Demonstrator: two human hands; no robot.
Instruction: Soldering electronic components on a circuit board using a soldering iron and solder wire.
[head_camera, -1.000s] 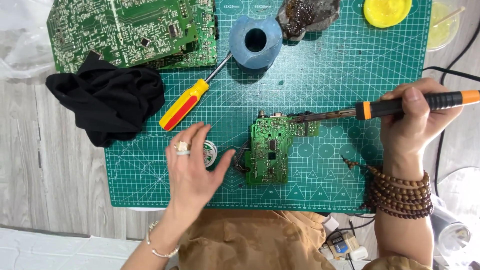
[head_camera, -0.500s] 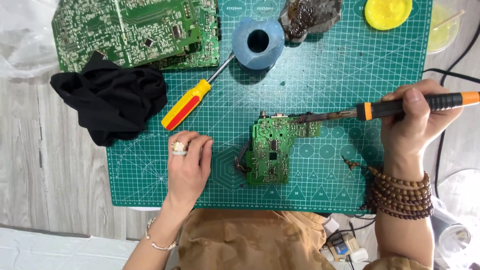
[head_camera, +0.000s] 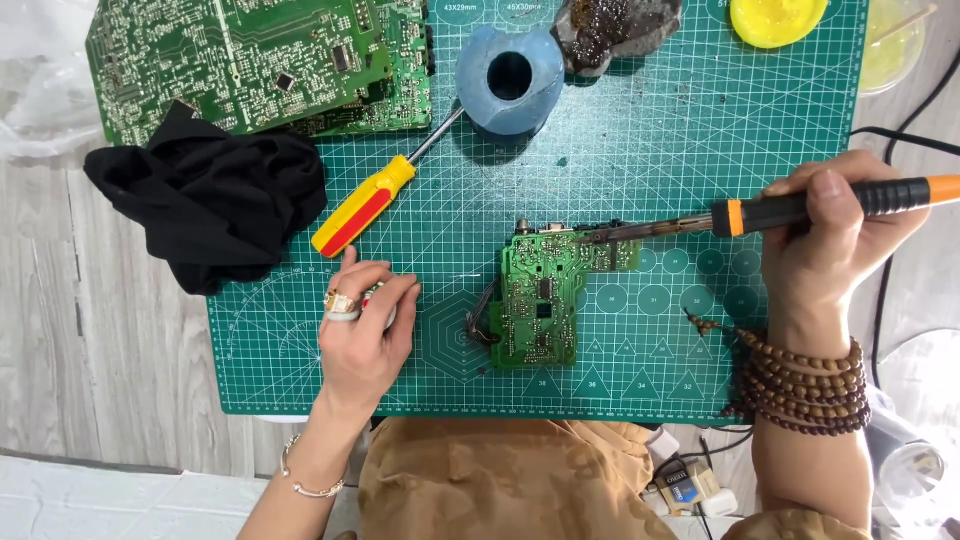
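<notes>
A small green circuit board (head_camera: 540, 300) lies on the green cutting mat (head_camera: 650, 130). My right hand (head_camera: 830, 240) grips a soldering iron (head_camera: 800, 208) with a black and orange handle. Its dark tip rests at the board's top edge. My left hand (head_camera: 362, 330), with a ring on one finger, lies left of the board. Its fingers are curled over a small round spool (head_camera: 378, 293), which is mostly hidden. A beaded bracelet wraps my right wrist.
A yellow and red screwdriver (head_camera: 365, 205) lies above my left hand. A black cloth (head_camera: 210, 200) sits at the mat's left edge, a large circuit board (head_camera: 250, 60) behind it. A blue ring-shaped holder (head_camera: 510, 80), a dark residue-caked tray (head_camera: 615, 25) and a yellow dish (head_camera: 778, 18) line the far edge.
My left hand has drawn back left from the small board and closed its fingers over the small round spool. The right hand and soldering iron have stayed in place.
</notes>
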